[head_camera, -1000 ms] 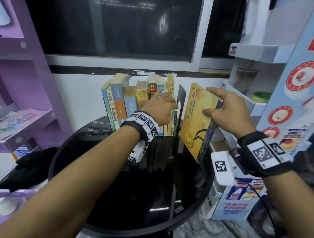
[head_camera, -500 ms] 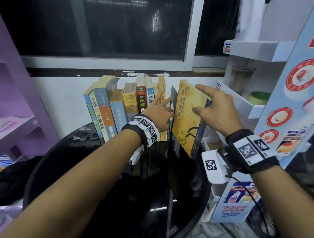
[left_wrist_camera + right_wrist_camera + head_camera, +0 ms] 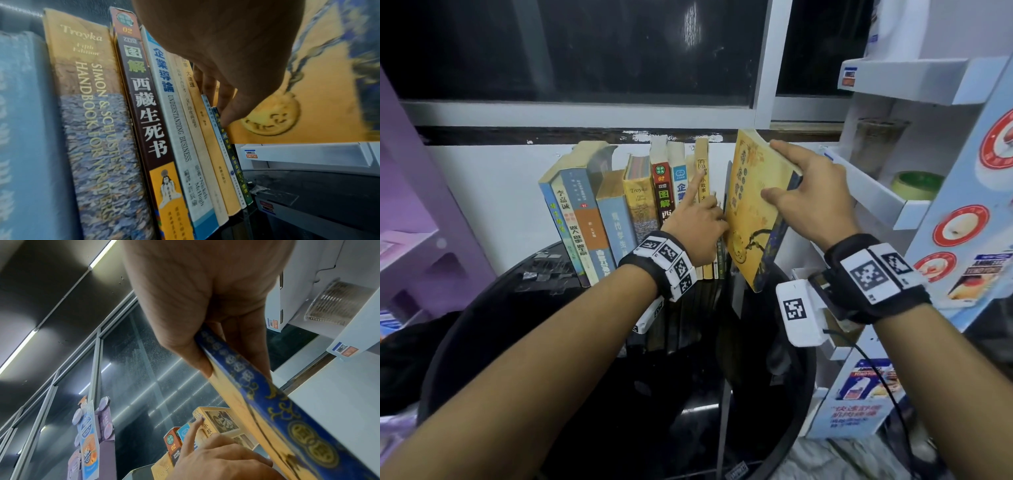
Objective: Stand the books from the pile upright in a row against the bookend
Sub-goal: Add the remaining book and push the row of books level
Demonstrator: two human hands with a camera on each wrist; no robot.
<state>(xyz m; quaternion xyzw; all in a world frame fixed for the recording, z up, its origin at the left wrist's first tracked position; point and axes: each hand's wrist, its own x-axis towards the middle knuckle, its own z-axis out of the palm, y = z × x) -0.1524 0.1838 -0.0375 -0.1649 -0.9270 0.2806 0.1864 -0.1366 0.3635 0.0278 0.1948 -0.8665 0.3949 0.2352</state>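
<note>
Right hand [image 3: 813, 202] is gripping the yellow book [image 3: 751, 212] by its blue spine, thumb on the cover, holding it tilted and off the table [image 3: 592, 394], just right of the row [image 3: 633, 212]. Left hand [image 3: 697, 228] is pressing against the row's right end, index finger extended up a spine, the other fingers reaching in beside the last thin books, gripping nothing. Legible spines are reading "Troyka", "Simon & Schuster Handbook for Writers", "02 图解 西藏生死书", "企業導論 Understanding Business". White shelf [image 3: 887, 202] at right is carrying "AMMELTZ YOKOYOKO" labels.
</note>
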